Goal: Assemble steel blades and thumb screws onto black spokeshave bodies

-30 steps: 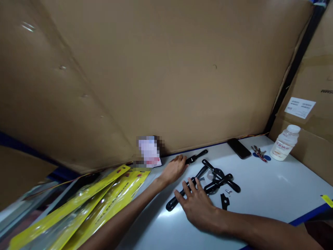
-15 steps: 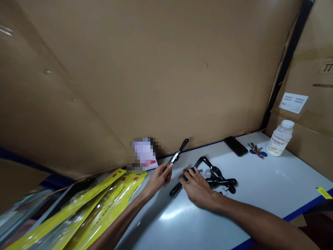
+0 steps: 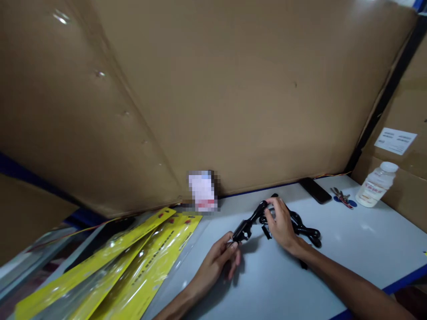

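My left hand (image 3: 220,258) grips a black spokeshave (image 3: 247,226) near its middle and holds it tilted above the table. Its far handle rises to the right, and a notched opening shows in its body. The fingers of my right hand (image 3: 282,222) are closed at the end of that far handle; their exact hold is partly hidden. Behind and right of my right hand lie more black spokeshaves (image 3: 305,229), partly covered by it. A small dark piece (image 3: 267,232) shows just below my right fingers; I cannot tell what it is.
Clear packs with yellow cards (image 3: 147,266) lie at the left. A blurred-out box (image 3: 203,191) leans on the cardboard wall (image 3: 233,111). Towards the back right are a phone (image 3: 315,190), keys (image 3: 342,198) and a white-capped bottle (image 3: 376,184).
My right hand has moved from the pile to the far handle of the spokeshave in my left hand. That spokeshave has turned, so its bright blade face no longer shows. The view has shifted.
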`<state>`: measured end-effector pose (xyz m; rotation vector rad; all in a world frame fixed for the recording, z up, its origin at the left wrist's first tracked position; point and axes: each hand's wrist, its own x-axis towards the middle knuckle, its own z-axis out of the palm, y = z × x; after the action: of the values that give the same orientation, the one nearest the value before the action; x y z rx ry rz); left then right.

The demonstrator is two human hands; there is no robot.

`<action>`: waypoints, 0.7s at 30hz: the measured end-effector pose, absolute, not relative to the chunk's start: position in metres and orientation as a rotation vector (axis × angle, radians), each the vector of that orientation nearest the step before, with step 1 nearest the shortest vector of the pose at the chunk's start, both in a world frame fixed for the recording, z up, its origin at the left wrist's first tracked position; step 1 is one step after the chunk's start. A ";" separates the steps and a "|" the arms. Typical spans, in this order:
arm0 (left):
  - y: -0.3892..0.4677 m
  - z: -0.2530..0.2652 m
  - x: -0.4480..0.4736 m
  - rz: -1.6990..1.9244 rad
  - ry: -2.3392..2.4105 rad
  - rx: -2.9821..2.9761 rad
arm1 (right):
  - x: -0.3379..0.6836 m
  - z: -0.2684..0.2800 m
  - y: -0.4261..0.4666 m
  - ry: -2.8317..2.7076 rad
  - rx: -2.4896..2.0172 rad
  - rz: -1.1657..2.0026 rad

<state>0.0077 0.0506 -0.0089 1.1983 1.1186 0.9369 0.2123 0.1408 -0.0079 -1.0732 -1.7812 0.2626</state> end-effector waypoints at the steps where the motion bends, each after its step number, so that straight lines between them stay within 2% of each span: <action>1: 0.048 -0.011 0.009 0.975 1.153 1.243 | 0.213 -0.007 0.137 -1.745 -1.050 0.238; 4: 0.041 -0.018 0.010 1.093 1.271 1.346 | 0.211 -0.001 0.121 -1.766 -0.979 0.152; 12: 0.033 -0.007 0.007 1.017 1.275 1.414 | 0.203 0.005 0.087 -2.353 -0.635 0.092; 18: 0.026 -0.017 -0.002 0.958 1.259 1.248 | 0.201 -0.001 0.084 -2.333 -0.725 0.244; 21: 0.018 -0.036 -0.006 1.060 1.348 1.112 | 0.201 0.000 0.083 -2.375 -0.750 0.252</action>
<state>-0.0059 0.0177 -0.0355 1.1121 1.3481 1.0596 0.2011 0.0825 -0.0005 -0.7502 -2.3747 0.2520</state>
